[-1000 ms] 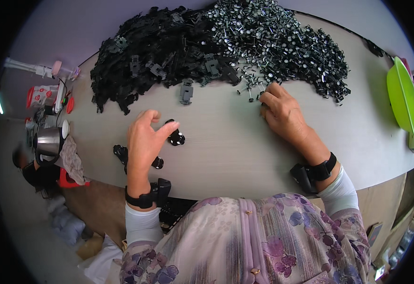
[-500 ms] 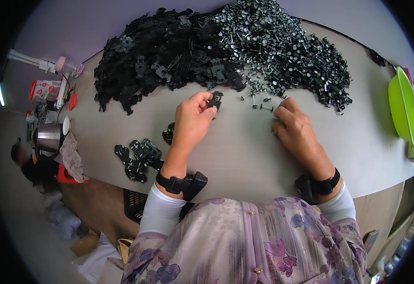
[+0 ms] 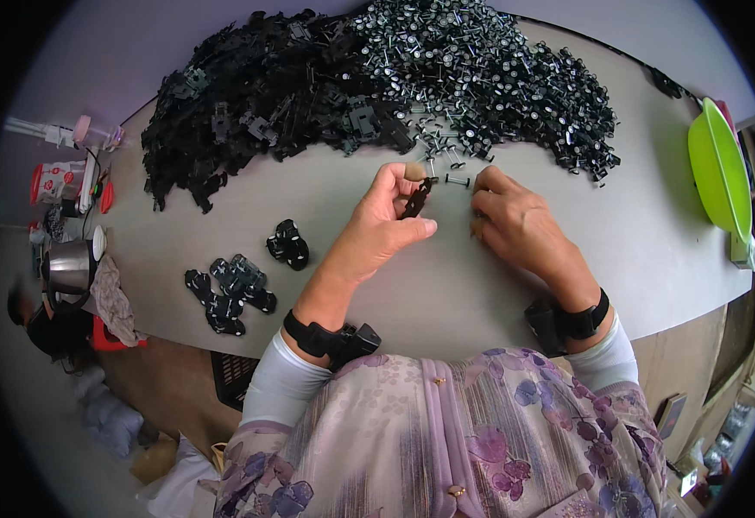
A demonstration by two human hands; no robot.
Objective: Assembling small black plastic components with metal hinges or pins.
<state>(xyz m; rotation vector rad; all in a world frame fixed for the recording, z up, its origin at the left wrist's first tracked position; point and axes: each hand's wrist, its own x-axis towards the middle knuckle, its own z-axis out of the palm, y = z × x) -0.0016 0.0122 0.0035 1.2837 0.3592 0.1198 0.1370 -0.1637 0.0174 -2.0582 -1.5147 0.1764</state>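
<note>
My left hand grips a small black plastic chassis between thumb and fingers, tilted on its edge above the table. Close by on the right, my right hand is closed with its fingers curled in; anything inside them is hidden. A loose wheel axle, a metal pin with small round ends, lies between the two hands. Beyond them a big heap of black plastic chassis meets a heap of wheel axles. Left of my left forearm lie several chassis with wheels and one set apart.
A lime green basin stands at the table's right edge. At the left edge are a metal kettle, a crumpled cloth and a red-and-white container. A black crate sits below the front edge. Another person is at far left.
My left hand has come nearer to my right, and the chassis has turned from its flat face onto its edge. My right hand stays closed by the loose axle. The whole view has shifted slightly.
</note>
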